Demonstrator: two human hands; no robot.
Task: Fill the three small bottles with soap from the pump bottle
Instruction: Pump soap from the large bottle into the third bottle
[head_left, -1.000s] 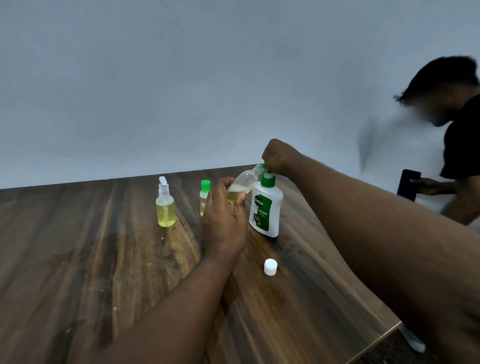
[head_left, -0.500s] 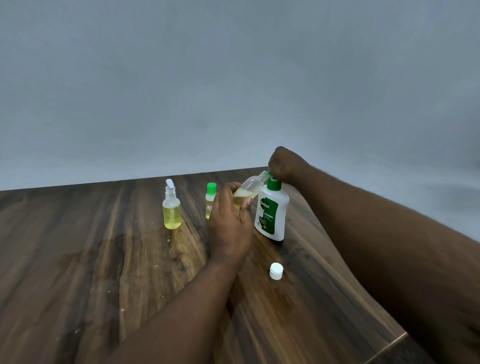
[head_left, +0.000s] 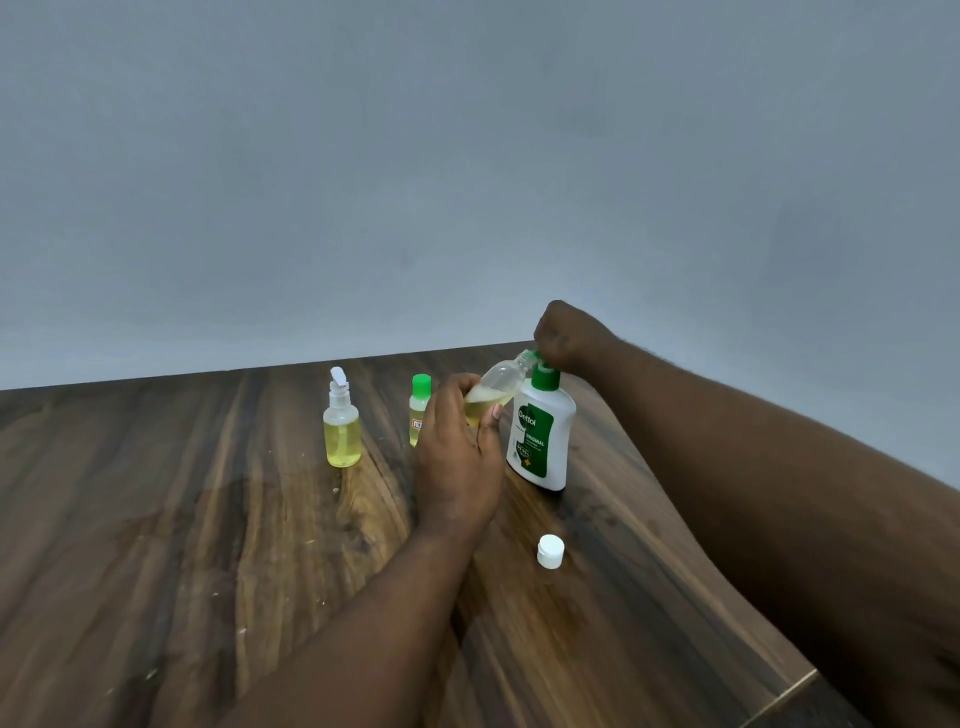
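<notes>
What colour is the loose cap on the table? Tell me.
The loose cap is white; head view.

1. Dettol pump bottle (head_left: 540, 441): white body, green label, green pump collar. Upright on the table (head_left: 208, 519); the right hand (head_left: 563, 338) is curled over its pump head.

2. Uncapped clear bottle (head_left: 493, 384): tilted, its neck up against the pump nozzle, its base gripped by the left hand (head_left: 457, 457). Pale yellow soap pools in the lower part.

3. Spray-top bottle (head_left: 342, 431): clear with a white top, yellow soap up to about the shoulder. Upright, well left of the pump bottle.

4. Green-capped bottle (head_left: 420, 410): small, labelled, upright between the spray-top bottle and the left hand, which partly hides it.

5. White cap (head_left: 550, 551): loose on the table, on the near side of the pump bottle.
</notes>
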